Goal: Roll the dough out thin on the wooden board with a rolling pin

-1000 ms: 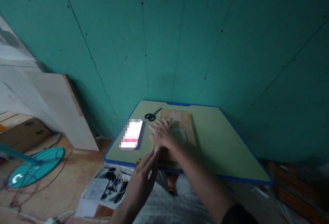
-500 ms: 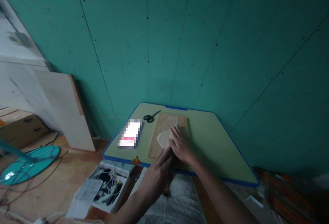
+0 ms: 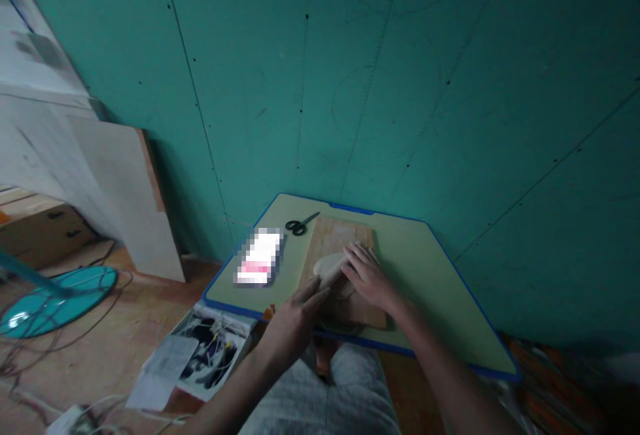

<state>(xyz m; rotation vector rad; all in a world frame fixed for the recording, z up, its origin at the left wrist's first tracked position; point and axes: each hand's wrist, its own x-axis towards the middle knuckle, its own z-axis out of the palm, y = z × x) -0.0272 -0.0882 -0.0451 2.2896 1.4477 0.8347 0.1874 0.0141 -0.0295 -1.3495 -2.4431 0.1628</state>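
A sheet of pale dough (image 3: pixel 325 263) lies on a wooden cutting board (image 3: pixel 340 230). Slanting across it is a light-coloured rolling pin (image 3: pixel 334 275), its ends hidden by my hands. My left hand (image 3: pixel 299 308) is closed on the near end, thumb and fingers pointing along the pin. My right hand (image 3: pixel 366 274) presses on the far end, its fingers close together and laid over the pin. Part of the dough shows on the near side of the pin, under the shade of my right hand.
The board sits on a small blue-edged table (image 3: pixel 430 288) against a green wall (image 3: pixel 250 88). Black-handled scissors (image 3: pixel 299 226) and a phone with a pixelated screen (image 3: pixel 260 258) lie left of it. Below left is a box of cables (image 3: pixel 215 355); a teal stand base (image 3: pixel 65 302) is on the floor.
The rolling pin and both hands have shifted over the dough, exposing dough on the near side. My hands are a little farther apart. The view has tilted and turned slightly left.
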